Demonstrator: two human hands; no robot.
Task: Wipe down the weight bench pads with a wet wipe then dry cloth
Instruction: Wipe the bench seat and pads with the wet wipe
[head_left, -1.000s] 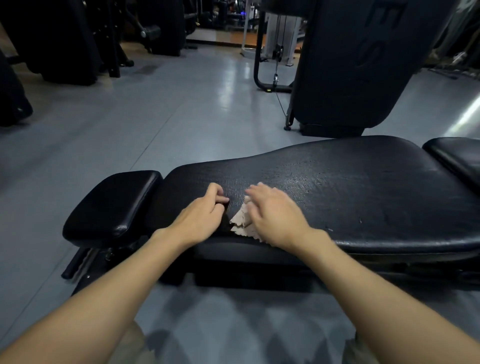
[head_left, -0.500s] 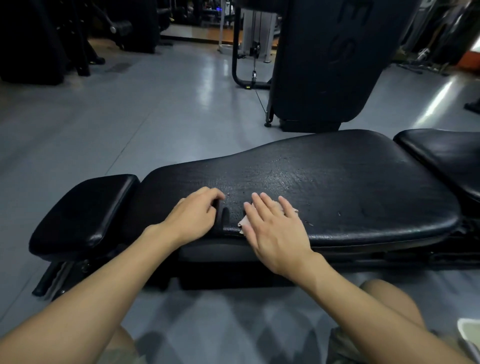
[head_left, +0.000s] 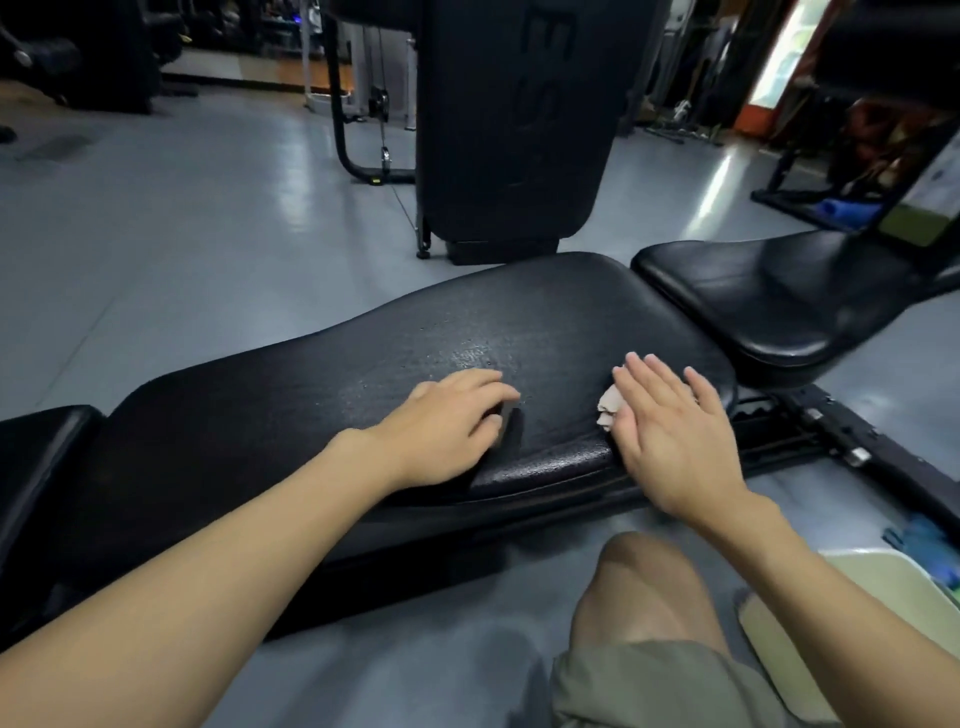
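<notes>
A: Looking for the wipe. Any sign?

B: Crumpled beige wipe (head_left: 607, 410), pinned on the long back pad (head_left: 363, 395) near its right end, just short of the seat pad (head_left: 769, 296). Mostly hidden under the right hand (head_left: 670, 431), with only a bunched corner peeking out on the thumb side. Wet wipe or dry cloth? Cannot tell.

A: And the hands?

B: Right hand spread flat, fingers straight, pressing down rather than gripping. Left hand (head_left: 447, 423) resting mid-pad, fingers loosely bent, tips beside a raised crease (head_left: 511, 434), perhaps a tear, in the cover. Holding anything underneath? Cannot tell.

A: Risks from here?

B: Probably mid-pass along the back pad, judging by a beaded sheen (head_left: 467, 358) farther back that looks like moisture not yet dealt with. Easy to slide off the bunched wipe with only a flat palm on it, leaving bare skin to smear the vinyl. Easy to snag on that crease and lift it further. Working close to the near edge too, so a chance of pushing the wipe over onto the floor (head_left: 156, 234). Pale tray (head_left: 883, 597) down beside the knee (head_left: 639, 587), near the right arm's way back, so liable to be knocked. Also a chance of skipping the seat pad and the small end pad (head_left: 36, 447) at far left. Worth spreading the wipe flat before pushing on.
</notes>
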